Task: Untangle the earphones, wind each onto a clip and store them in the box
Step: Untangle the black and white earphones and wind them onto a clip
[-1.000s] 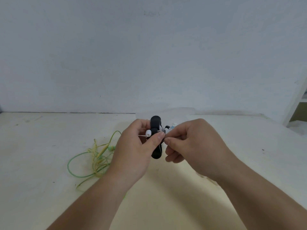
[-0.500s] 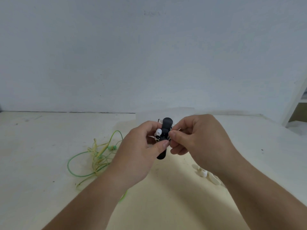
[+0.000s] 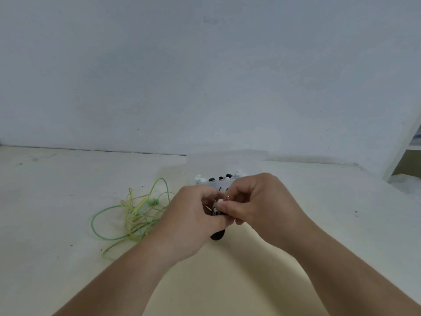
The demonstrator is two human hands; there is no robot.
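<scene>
A black clip (image 3: 217, 235) is held above the worktop (image 3: 57, 224), near the middle of the view. Only its rounded lower end shows below the hands. A white earphone (image 3: 220, 201) sits against the upper part of the clip, between the two hands; how much of its cord is wound on cannot be told.

The left hand (image 3: 191, 220) is curled around the clip, fingers closed over its body. The right hand (image 3: 257, 201) meets it from the other side, thumb and fingertips pinching the white earphone where it lies on the clip. The two hands touch each other.

Just behind the hands a clear plastic box (image 3: 214, 184) stands on the worktop, with small black and white pieces inside; the hands partly cover it.

To the left, near the left hand, a tangle of green and yellow earphones (image 3: 134, 215) lies loose on the worktop, one loop spread wide and a pale green earbud showing among the cords.

A plain pale wall (image 3: 205, 76) rises behind the worktop, and the edge of a white shelf unit (image 3: 403, 142) shows at the far right.
</scene>
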